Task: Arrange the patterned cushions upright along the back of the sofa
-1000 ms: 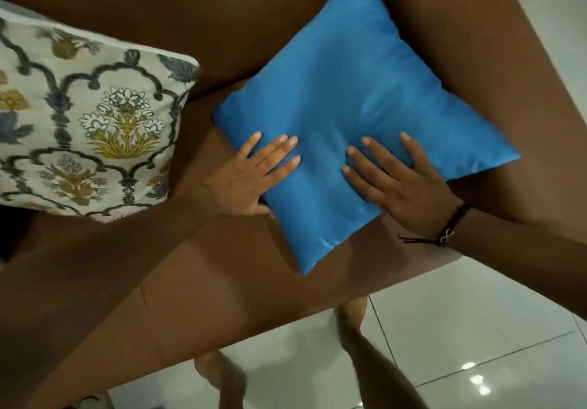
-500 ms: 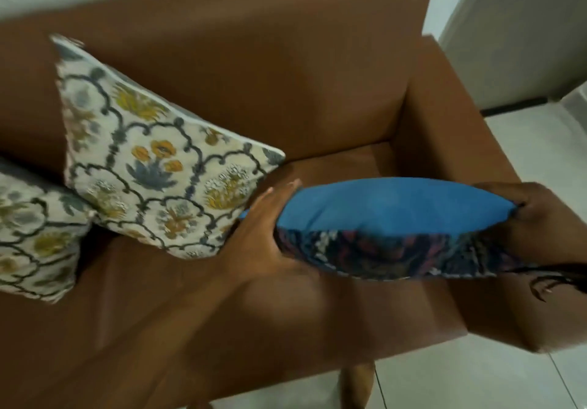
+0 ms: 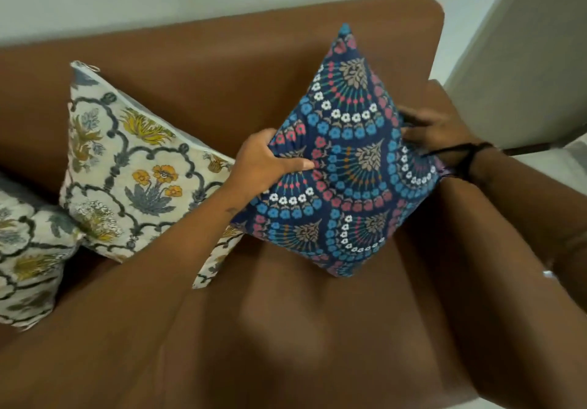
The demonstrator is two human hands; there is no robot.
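Both hands grip navy floral-fan cushion diamond-wise

Two hands hold a dark blue cushion with flowers on it. It stands on one corner on the brown sofa, tipped like a diamond, near the back. The left hand grips its left corner. The right hand grips its right corner and has a black band on the wrist. A cream cushion leans beside it. Another cream one sits at the far left.
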